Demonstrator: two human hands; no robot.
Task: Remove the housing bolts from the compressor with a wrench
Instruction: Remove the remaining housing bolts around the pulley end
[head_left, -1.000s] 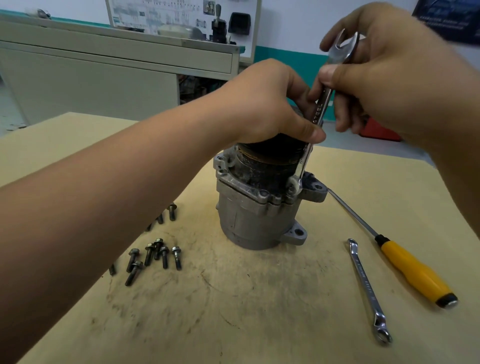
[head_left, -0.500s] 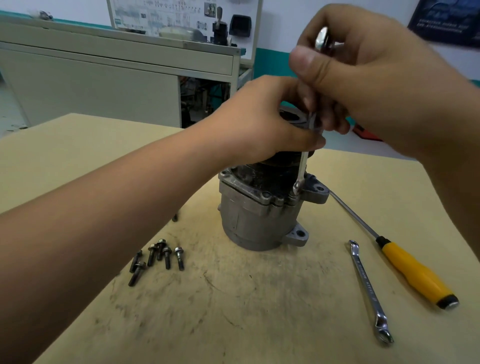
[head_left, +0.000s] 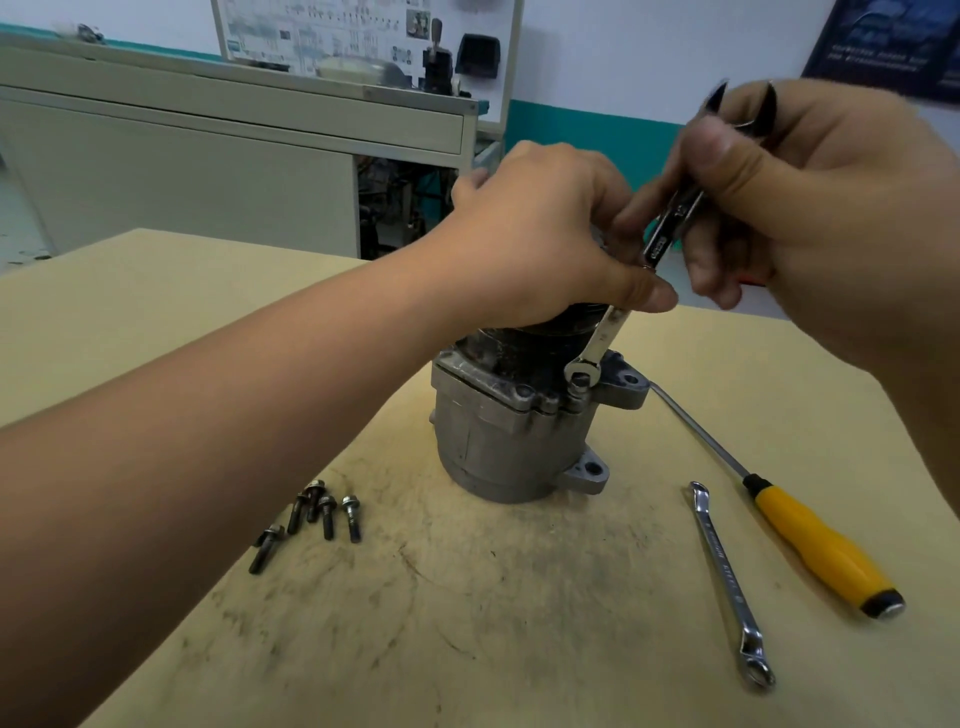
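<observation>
Compressor (head_left: 498, 441) cast-metal; left hand (head_left: 545, 234) grips top, right hand (head_left: 810, 218) pinches chrome wrench (head_left: 662, 241), seemingly on bolt (head_left: 577, 387).

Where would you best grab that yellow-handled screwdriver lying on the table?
Grip the yellow-handled screwdriver by its thick handle, from above, fingers across its width: it lies flat on the tan table, and the thin steel shaft gives little to hold.

compressor (head_left: 498, 441) standing directly under the left hand (head_left: 545, 234), loose bolts (head_left: 327, 512) below the left forearm, spare wrench (head_left: 727, 577) and screwdriver (head_left: 821, 551) lying below the right hand (head_left: 821, 208), open worktop (head_left: 493, 623) between bolts and spare wrench
</observation>
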